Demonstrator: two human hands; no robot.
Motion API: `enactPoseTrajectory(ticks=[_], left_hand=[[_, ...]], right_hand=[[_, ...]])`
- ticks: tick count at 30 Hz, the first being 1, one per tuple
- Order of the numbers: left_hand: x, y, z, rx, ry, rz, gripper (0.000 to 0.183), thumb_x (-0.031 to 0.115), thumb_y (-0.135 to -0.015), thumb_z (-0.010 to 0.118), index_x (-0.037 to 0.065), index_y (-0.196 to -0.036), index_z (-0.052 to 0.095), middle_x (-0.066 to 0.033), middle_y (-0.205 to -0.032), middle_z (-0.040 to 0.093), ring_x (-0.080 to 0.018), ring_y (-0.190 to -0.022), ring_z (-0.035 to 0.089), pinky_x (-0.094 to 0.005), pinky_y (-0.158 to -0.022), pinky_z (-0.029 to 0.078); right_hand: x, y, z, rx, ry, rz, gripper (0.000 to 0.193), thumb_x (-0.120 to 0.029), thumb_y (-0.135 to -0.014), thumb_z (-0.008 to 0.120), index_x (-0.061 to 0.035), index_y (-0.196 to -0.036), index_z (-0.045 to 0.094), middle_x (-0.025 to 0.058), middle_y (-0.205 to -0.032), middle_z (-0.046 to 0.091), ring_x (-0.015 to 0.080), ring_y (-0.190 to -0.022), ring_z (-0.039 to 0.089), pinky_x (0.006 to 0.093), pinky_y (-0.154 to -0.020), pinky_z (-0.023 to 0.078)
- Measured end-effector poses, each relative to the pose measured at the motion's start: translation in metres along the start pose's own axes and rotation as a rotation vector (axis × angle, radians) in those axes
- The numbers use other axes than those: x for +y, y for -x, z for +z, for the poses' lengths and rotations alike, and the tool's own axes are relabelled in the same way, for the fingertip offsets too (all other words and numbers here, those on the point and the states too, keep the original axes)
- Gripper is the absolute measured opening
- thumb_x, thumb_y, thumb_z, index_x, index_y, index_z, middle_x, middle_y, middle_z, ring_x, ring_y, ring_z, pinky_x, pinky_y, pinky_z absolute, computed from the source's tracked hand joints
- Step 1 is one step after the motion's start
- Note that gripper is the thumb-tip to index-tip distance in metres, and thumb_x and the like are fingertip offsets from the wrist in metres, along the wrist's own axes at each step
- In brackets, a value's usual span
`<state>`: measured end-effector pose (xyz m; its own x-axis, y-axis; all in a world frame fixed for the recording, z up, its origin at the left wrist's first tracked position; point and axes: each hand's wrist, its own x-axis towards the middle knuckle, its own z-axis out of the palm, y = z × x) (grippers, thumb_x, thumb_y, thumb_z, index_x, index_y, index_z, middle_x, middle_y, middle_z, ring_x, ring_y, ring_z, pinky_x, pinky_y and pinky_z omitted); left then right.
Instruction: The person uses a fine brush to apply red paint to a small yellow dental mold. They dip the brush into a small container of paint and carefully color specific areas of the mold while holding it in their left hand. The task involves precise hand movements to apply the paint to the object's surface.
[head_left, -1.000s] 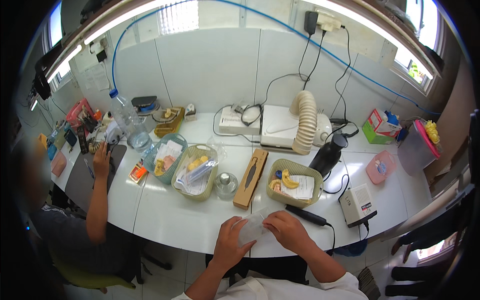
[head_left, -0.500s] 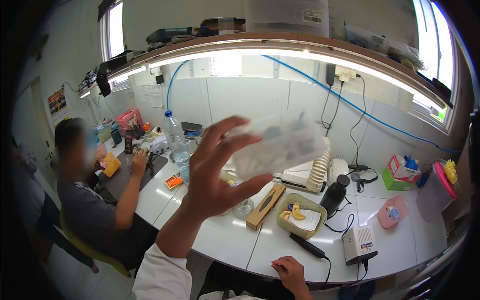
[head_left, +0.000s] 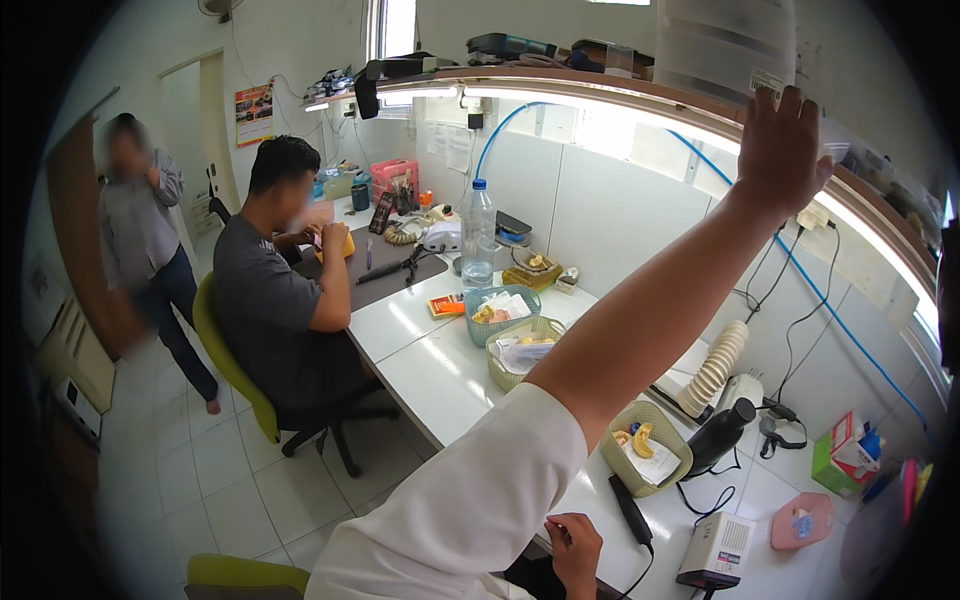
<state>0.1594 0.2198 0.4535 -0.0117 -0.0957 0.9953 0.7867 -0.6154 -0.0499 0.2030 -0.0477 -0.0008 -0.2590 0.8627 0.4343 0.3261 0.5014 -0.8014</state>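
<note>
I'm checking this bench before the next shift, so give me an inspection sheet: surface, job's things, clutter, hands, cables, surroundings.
Surface: white bench, crowded along its back edge.
Job's things: translucent box on the high shelf, under the raised hand.
Clutter: three baskets of small parts, water bottle, pink tray, white control unit.
Hands: left hand raised, fingers spread against the box; right hand loosely curled at the bench edge, whether it holds anything cannot be told.
Cables: blue cable and black leads on the partition.
Surroundings: seated person at the bench; another person standing near the doorway.
</note>
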Motion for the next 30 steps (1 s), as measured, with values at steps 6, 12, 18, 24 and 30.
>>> enactPoseTrajectory(ticks=[6, 12, 18, 24, 30], left_hand=[[0.015, -0.014, 0.024, -0.082, -0.2, -0.028, 0.057, 0.051, -0.081, 0.073, 0.005, -0.114, 0.065, -0.0129, -0.116, 0.057, -0.0314, -0.111, 0.052, -0.0397, -0.096, 0.043], [0.029, -0.043, 0.038, -0.236, -0.239, -0.188, 0.066, 0.067, -0.076, 0.073, 0.009, -0.107, 0.069, -0.0121, -0.12, 0.056, -0.0308, -0.117, 0.05, -0.0399, -0.099, 0.04], [0.036, -0.032, 0.079, -0.237, -0.189, -0.252, 0.072, 0.066, -0.086, 0.063, 0.007, -0.126, 0.059, -0.0162, -0.126, 0.055, -0.0329, -0.116, 0.049, -0.0436, -0.096, 0.04], [0.035, -0.015, 0.096, -0.135, -0.14, -0.231, 0.067, 0.041, -0.095, 0.058, 0.005, -0.148, 0.038, -0.0265, -0.152, 0.032, -0.0445, -0.144, 0.026, -0.0587, -0.115, 0.024], [0.049, -0.009, 0.042, -0.133, 0.042, -0.349, 0.075, 0.027, -0.091, 0.06, 0.005, -0.154, 0.026, -0.0276, -0.157, 0.018, -0.0459, -0.146, 0.016, -0.0648, -0.114, 0.019]], right_hand=[[-0.005, 0.0, -0.006, -0.033, 0.019, -0.005, 0.011, -0.005, -0.082, 0.077, -0.006, -0.092, 0.073, 0.0108, -0.088, 0.069, 0.0267, -0.074, 0.067, 0.0341, -0.066, 0.054], [-0.004, 0.002, -0.008, -0.002, 0.061, -0.092, 0.011, -0.004, -0.082, 0.074, -0.0046, -0.093, 0.071, 0.0116, -0.091, 0.069, 0.0301, -0.081, 0.068, 0.0375, -0.07, 0.055], [-0.012, -0.001, -0.011, 0.022, 0.071, -0.096, 0.013, -0.002, -0.083, 0.071, -0.0036, -0.096, 0.07, 0.0126, -0.094, 0.069, 0.0315, -0.084, 0.068, 0.0392, -0.074, 0.055], [-0.001, 0.002, -0.009, 0.02, 0.121, -0.084, 0.013, -0.001, -0.083, 0.071, -0.0034, -0.097, 0.07, 0.0133, -0.096, 0.068, 0.032, -0.085, 0.067, 0.0395, -0.075, 0.055], [0.009, 0.002, 0.005, 0.017, 0.172, -0.069, 0.014, -0.001, -0.084, 0.07, -0.0031, -0.097, 0.07, 0.0141, -0.097, 0.068, 0.0325, -0.086, 0.067, 0.0397, -0.076, 0.055]])
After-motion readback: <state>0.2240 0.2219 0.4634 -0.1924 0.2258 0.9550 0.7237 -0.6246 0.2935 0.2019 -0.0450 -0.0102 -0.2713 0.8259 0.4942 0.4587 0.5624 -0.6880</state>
